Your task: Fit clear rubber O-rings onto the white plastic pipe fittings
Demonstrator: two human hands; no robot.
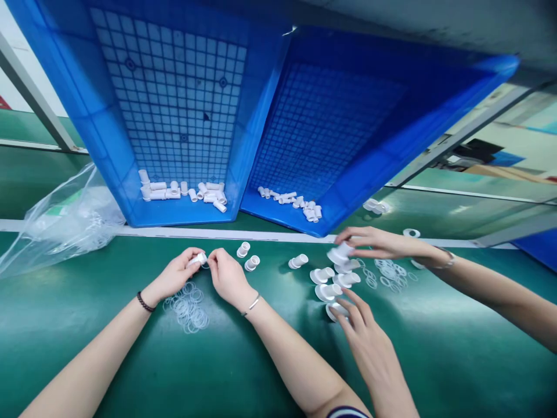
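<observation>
My left hand [177, 271] is closed round a short white plastic pipe fitting [199, 259]. Right beside it, my right hand [228, 280] pinches a thin clear sealing ring [205, 265] at the fitting's end; the fingers partly hide this ring. Below my left hand lies a loose pile of clear sealing rings [191, 310]. Two flanged white fittings [252, 263] stand just past my right hand, and another flanged fitting [298, 261] sits farther right.
Two tilted blue bins [187, 216] hold white fittings [213, 191]. A clear plastic bag [73, 215] lies at left. At right, a co-worker's hands [369, 342] touch a cluster of flanged fittings [324, 276], with more rings [391, 273] nearby on the green table [243, 371].
</observation>
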